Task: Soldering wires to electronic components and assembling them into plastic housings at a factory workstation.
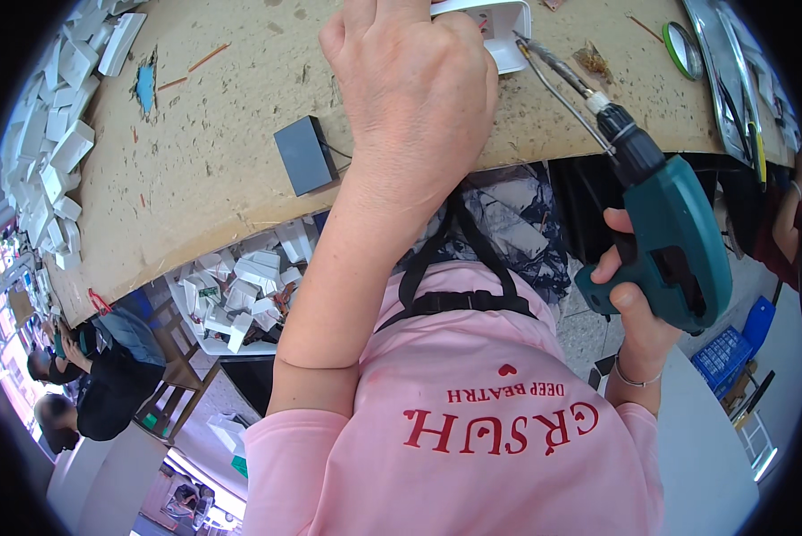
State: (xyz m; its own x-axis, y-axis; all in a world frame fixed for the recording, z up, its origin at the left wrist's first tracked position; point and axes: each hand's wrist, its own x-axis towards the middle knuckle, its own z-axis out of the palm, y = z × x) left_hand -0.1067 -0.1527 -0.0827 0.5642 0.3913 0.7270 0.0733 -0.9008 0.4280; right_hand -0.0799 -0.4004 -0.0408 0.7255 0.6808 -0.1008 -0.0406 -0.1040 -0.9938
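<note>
The right hand (644,329) curls its fingers tight around a green soldering gun (687,223). Its tip is by a white case (509,59) on the table (231,134), next to the left hand (410,94) (I can't tell how those fingers are).

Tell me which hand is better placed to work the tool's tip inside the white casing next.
Probably the right hand: it grips the green soldering gun by its handle, and the metal tip is at the white casing. The left hand covers part of the casing, its fingertips hidden.

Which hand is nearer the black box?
Left. The left hand is beyond and right of the black box; the right hand, gripping the teal tool, is farther right.
</note>
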